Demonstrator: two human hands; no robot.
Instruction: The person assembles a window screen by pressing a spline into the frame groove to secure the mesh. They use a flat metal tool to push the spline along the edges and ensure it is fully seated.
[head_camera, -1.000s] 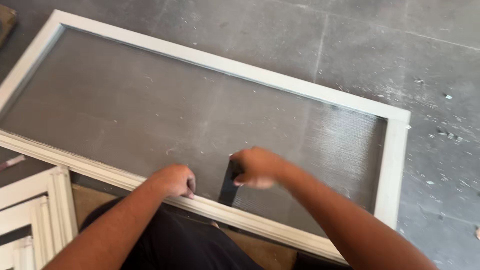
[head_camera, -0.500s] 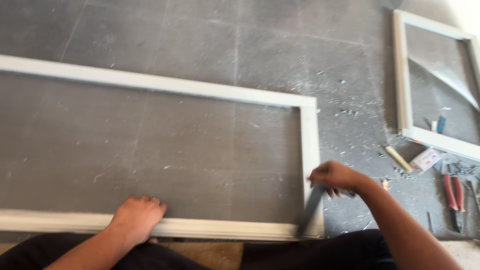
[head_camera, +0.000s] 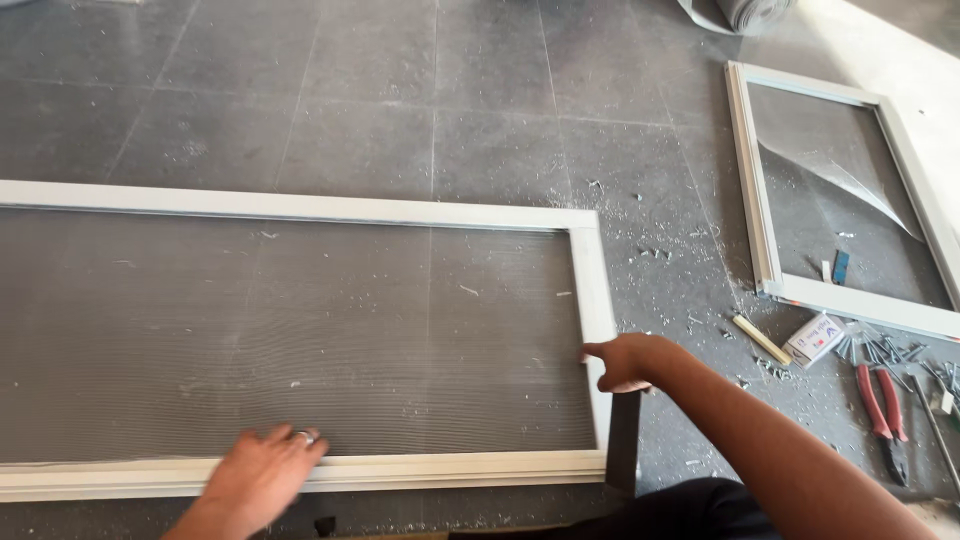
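Right hand (head_camera: 628, 362) has slid up the white screen frame (head_camera: 592, 290), pinching a dark strip (head_camera: 622, 440), while left hand (head_camera: 262, 470) is lying spread on the mesh (head_camera: 280, 340).

Single head view; looks steeply down, close over floor (head_camera: 400, 90)

left hand (head_camera: 262, 478): flat on mesh beside near rail of white screen frame (head_camera: 300, 205) | right hand (head_camera: 628, 360): at frame's right rail, gripping dark strip (head_camera: 622, 442) | pliers (head_camera: 880, 400), small box (head_camera: 815, 338): right of it
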